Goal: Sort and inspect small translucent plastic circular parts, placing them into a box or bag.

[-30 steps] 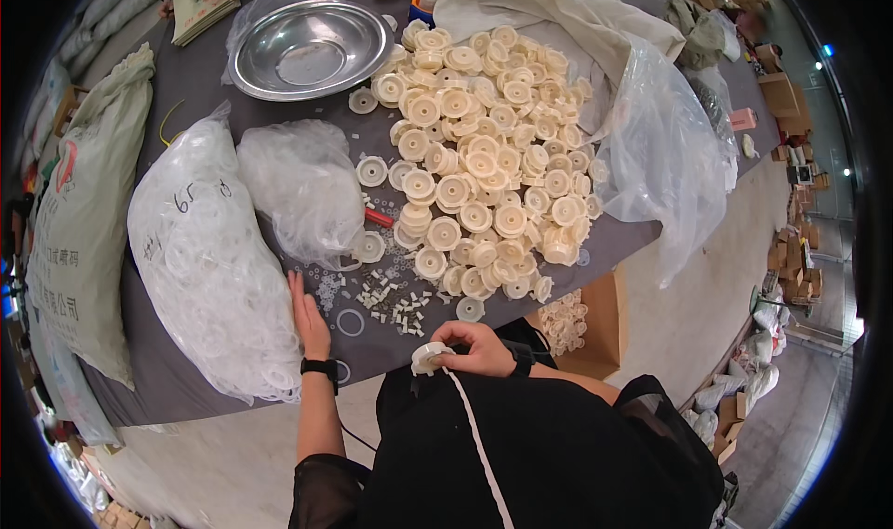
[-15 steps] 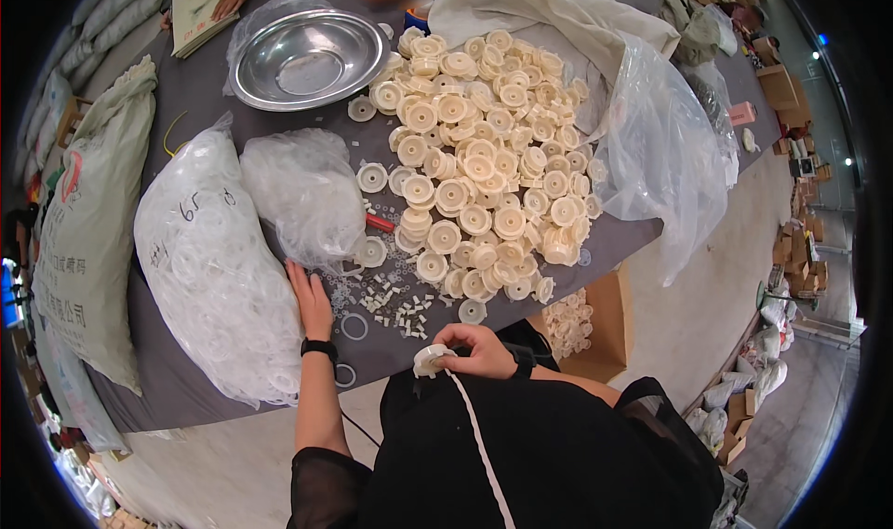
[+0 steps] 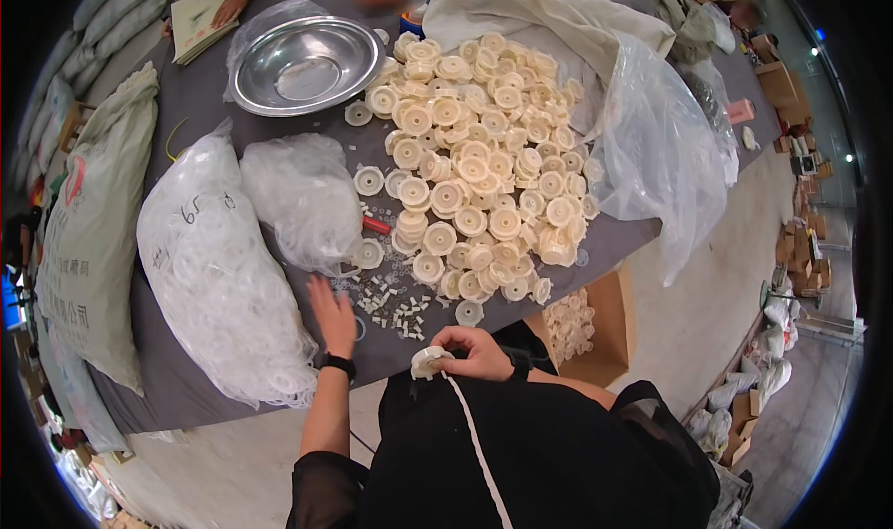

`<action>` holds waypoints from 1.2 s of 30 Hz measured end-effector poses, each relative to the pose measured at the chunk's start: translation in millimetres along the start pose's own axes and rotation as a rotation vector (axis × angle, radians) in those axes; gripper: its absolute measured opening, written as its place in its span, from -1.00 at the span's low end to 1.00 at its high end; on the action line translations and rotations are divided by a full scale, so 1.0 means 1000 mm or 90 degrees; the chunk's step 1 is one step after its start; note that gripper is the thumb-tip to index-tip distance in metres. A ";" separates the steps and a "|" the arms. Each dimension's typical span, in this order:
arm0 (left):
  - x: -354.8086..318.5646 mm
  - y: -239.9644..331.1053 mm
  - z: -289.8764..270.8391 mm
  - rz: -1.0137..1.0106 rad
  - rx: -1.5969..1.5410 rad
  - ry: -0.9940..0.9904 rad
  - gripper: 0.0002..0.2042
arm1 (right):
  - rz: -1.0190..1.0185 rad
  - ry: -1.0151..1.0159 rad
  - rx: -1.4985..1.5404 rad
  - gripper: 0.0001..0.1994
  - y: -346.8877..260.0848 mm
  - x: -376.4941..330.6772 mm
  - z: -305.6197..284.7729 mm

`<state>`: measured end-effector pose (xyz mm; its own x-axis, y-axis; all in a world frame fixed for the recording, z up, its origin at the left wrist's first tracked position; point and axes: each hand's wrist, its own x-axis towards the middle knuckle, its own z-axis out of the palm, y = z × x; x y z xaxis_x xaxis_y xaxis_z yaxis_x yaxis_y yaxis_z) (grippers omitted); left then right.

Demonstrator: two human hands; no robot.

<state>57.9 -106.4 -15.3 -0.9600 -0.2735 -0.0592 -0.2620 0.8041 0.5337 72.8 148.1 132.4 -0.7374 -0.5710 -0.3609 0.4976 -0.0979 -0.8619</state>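
Note:
My left hand (image 3: 332, 315) lies over the table with its fingers stretched out, beside a large clear bag of white rings (image 3: 223, 278). Its edge partly covers a translucent ring (image 3: 360, 327). To its right are scattered small white pieces (image 3: 398, 311) and tiny clear rings. Near the table's front edge, my right hand (image 3: 474, 352) pinches a round cream plastic part (image 3: 428, 363), wheel-like with a stepped rim. From beside that part a white strip (image 3: 474, 436) runs down over my black clothing; I cannot tell whether they are joined.
A big heap of cream round parts (image 3: 474, 166) covers the table's middle. Behind it are a steel basin (image 3: 307, 64) and a plastic sheet (image 3: 651, 148). A smaller clear bag (image 3: 302, 199) and red-handled tool (image 3: 376, 224) lie left. An open cardboard box (image 3: 609, 334) stands below; another person's hand (image 3: 233, 6) rests on papers.
My left hand has moved right, away from the large bag's side, and now partly covers the translucent ring. My right hand keeps its hold on the cream part, almost unmoved.

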 end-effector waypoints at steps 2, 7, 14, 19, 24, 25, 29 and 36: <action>-0.019 0.023 0.002 0.043 -0.133 -0.139 -0.51 | -0.003 0.004 0.014 -0.78 0.004 0.000 -0.002; -0.040 0.010 -0.006 -0.088 -0.051 0.023 -0.49 | 0.008 -0.021 0.012 -0.77 -0.001 -0.002 -0.006; -0.057 0.035 0.030 -0.107 -0.128 -0.008 -0.45 | -0.017 -0.051 0.000 -0.76 0.002 -0.004 -0.013; -0.074 0.055 0.012 -0.091 -0.295 0.055 -0.52 | -0.041 -0.047 0.001 -0.76 0.000 -0.003 -0.024; -0.078 0.027 0.032 -0.260 -0.154 0.147 -0.50 | -0.040 -0.079 0.008 -0.76 -0.003 -0.004 -0.024; -0.077 0.035 0.038 -0.238 -0.144 0.131 -0.50 | -0.028 -0.082 0.014 -0.76 -0.003 -0.005 -0.025; -0.077 0.065 0.042 -0.161 -0.252 0.110 -0.51 | 0.019 -0.106 0.008 -0.78 -0.010 -0.004 -0.031; -0.079 0.060 0.044 -0.221 -0.170 0.166 -0.52 | 0.015 -0.111 -0.008 -0.76 -0.008 -0.006 -0.034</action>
<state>113.3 -12.8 -15.8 -0.7557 -0.6504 -0.0770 -0.4938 0.4885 0.7194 57.3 180.3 129.3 -0.6345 -0.7057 -0.3153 0.5079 -0.0732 -0.8583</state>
